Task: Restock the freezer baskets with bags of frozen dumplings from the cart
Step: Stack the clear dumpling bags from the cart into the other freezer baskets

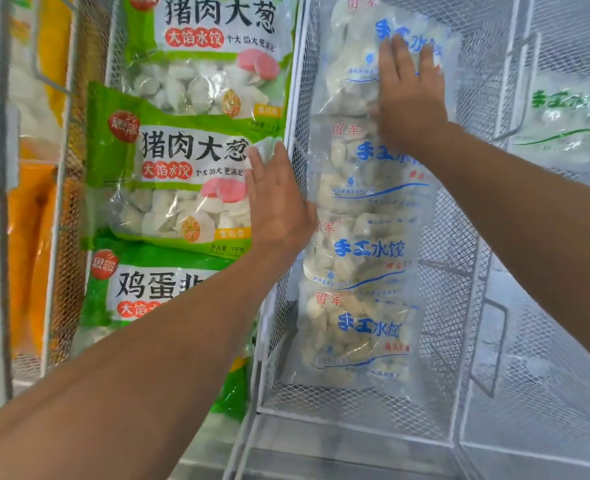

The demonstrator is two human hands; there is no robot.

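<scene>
Seen from above: two white wire-mesh freezer baskets side by side. Centre-right basket [459,237] filled with a column of four clear plastic bags of pale dumplings printed in blue, overlapping from top of frame to lower centre. Right hand [409,95], fingers straight and flat, pressing on the topmost clear bag [352,64] — no grasp, palm down. Left hand [279,202], likewise unclenched with fingers extended, resting at the basket divider, touching the right edge of the middle green-and-white dumpling bag [168,181] and the edge of the second clear bag [366,174]. Left-centre basket [113,64] stacked with three green bags. Far right — another clear bag with green print [563,123]. Orange-yellow packs [26,230] at far left.
</scene>
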